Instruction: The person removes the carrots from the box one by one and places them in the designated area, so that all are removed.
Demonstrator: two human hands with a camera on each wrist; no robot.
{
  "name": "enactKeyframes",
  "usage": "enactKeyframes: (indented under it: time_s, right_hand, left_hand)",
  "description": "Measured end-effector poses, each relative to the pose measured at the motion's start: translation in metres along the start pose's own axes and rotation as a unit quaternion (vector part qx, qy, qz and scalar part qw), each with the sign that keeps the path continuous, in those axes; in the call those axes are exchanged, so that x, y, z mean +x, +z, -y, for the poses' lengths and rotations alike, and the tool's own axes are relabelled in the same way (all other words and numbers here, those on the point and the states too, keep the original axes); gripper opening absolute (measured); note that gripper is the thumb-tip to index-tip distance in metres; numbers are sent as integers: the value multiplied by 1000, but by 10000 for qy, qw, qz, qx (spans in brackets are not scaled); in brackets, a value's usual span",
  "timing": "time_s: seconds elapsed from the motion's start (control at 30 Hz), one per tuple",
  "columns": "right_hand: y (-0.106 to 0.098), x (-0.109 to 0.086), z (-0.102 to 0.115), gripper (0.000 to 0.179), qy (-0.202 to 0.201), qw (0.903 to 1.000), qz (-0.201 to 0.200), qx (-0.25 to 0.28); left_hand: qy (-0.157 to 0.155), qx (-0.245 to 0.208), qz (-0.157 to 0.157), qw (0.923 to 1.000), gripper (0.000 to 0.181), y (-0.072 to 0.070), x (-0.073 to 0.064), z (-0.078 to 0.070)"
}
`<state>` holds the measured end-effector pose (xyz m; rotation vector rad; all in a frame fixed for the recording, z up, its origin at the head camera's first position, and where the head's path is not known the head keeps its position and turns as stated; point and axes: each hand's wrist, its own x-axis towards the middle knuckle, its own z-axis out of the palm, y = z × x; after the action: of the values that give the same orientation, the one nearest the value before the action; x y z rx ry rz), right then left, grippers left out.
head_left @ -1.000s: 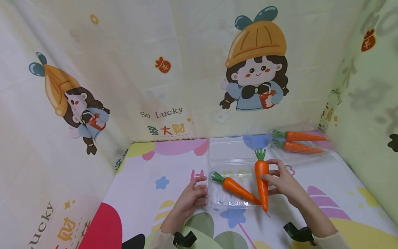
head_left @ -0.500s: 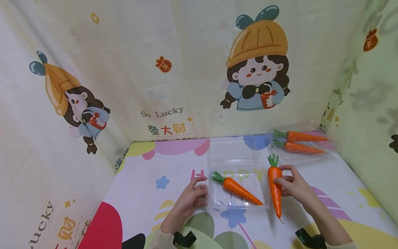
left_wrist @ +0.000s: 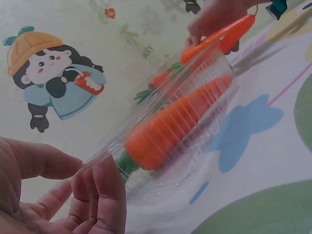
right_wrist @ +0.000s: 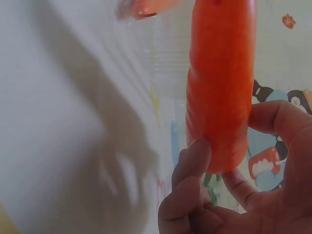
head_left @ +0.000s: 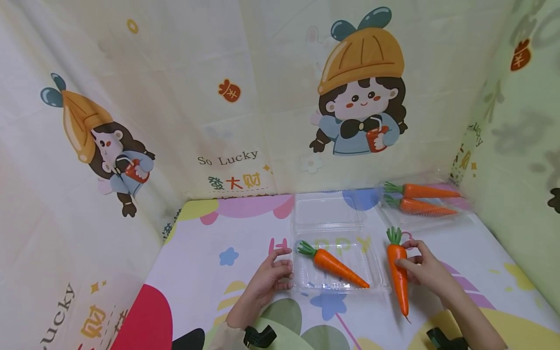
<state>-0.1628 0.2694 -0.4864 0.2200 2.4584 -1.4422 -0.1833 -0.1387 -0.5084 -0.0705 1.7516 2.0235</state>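
A person's left hand is reaching in from the near side, its thumb and fingers pinching the left rim of a clear plastic clamshell container. The right hand is coming in from the near right, wrist angled leftward, and is gripping an orange carrot between thumb and fingers. That carrot is hanging above the table, just right of the container, its green top pointing far and its thin tip pointing near; its shadow is falling on the surface below.

A second carrot is lying diagonally inside the container, green top at the far left, tip at the near right. The open lid is lying back on the far side. Two more carrots are resting in a clear plastic bag at the far right.

Patterned tabletop is stretching left from the left hand to the left edge, and right from the right hand to the slanting right edge. The far edge is meeting a cartoon-printed cloth backdrop.
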Motion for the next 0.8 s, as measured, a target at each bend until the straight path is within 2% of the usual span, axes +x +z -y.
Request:
enactKeyframes:
  time_s: [0.27,0.4,0.8]
  right_hand:
    - [7,3,-10,67,82,9983,100,-572]
    - [10,3,-13,66,37,9985,209,-513]
    - [0,0,-5,63,-90,9990,125,-421]
  left_hand:
    - [0,-2,6,10000,52,0,1,1]
    - [1,-10,17,10000,53,0,1,1]
    - [-24,-149,-50,9999,52,1,2,2]
